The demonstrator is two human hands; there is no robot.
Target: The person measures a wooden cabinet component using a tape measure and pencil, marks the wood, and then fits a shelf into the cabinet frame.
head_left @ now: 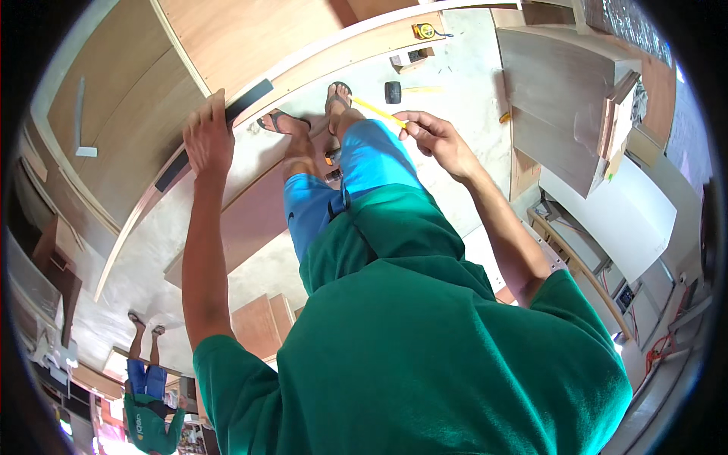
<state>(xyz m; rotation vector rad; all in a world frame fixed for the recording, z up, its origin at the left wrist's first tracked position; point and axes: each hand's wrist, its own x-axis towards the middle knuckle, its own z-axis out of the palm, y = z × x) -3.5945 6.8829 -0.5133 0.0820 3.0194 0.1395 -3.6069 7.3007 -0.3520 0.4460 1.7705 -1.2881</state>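
My left hand (208, 136) is closed on a long dark bar (250, 98) lying along a narrow pale wooden strip (292, 64) at the edge of the plywood. My right hand (432, 140) pinches a thin yellow stick (379, 110), perhaps a pencil, over my leg. A yellow tape measure (424, 31) rests on the wooden strip. On the floor are a black-headed mallet (393, 92) with a pale handle and a small open box (412, 59) with dark items. A partly hidden orange-and-black tool (331, 158) shows between my legs.
Plywood panels (114, 114) stand at the left, with a long board (212, 243) on the floor below. A stack of grey boards (553, 98) and a white panel (629, 227) are at the right. Another person (148, 402) in green is at the lower left, near several wooden pieces.
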